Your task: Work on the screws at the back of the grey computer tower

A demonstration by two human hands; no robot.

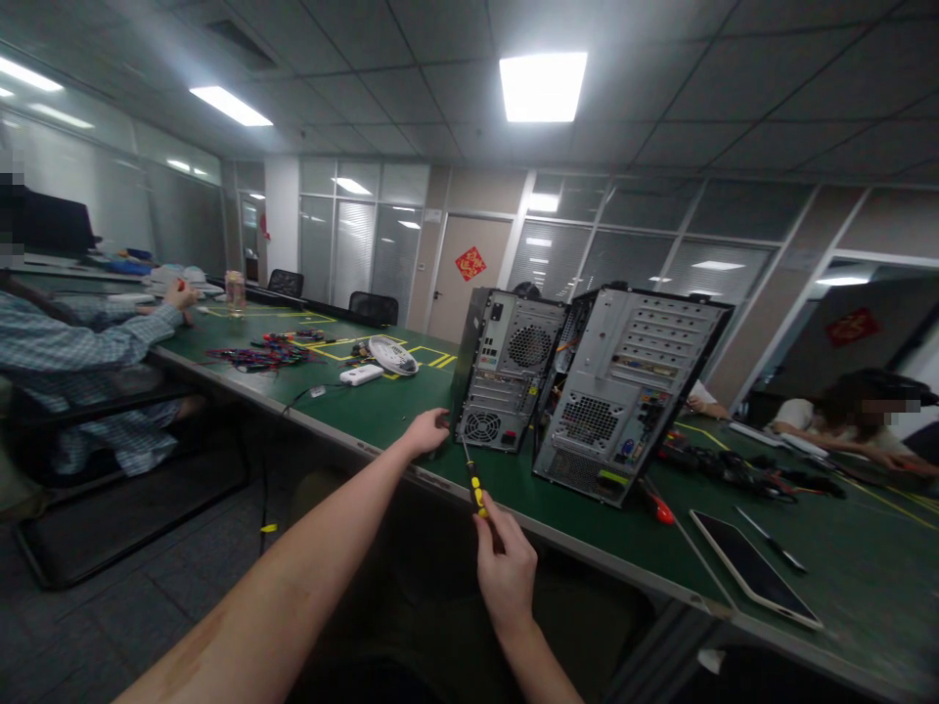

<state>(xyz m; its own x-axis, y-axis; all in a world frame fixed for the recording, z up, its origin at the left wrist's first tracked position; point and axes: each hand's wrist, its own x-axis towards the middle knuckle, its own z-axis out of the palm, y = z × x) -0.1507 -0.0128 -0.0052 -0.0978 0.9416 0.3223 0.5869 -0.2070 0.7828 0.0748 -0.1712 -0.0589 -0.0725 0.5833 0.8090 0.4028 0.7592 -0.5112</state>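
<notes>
My left hand point(427, 430) reaches out to the lower left corner of a black computer case point(506, 367) standing on the green table point(381, 411), its fingers curled against the case's edge. My right hand point(505, 567) is closed around a screwdriver point(473, 479) with a black and yellow handle, its tip pointing up towards the back of that case. A second, silver-backed computer case point(623, 391) stands just to the right, its rear panel facing me.
A red-handled screwdriver point(658, 506), a tablet point(752, 567) and a pen-like tool point(770, 539) lie right of the cases. A small fan point(392, 354), a white device point(361, 374) and coloured cables point(256, 355) lie left. A person in a checked shirt point(80, 337) sits left; another leans on the table right point(843, 430).
</notes>
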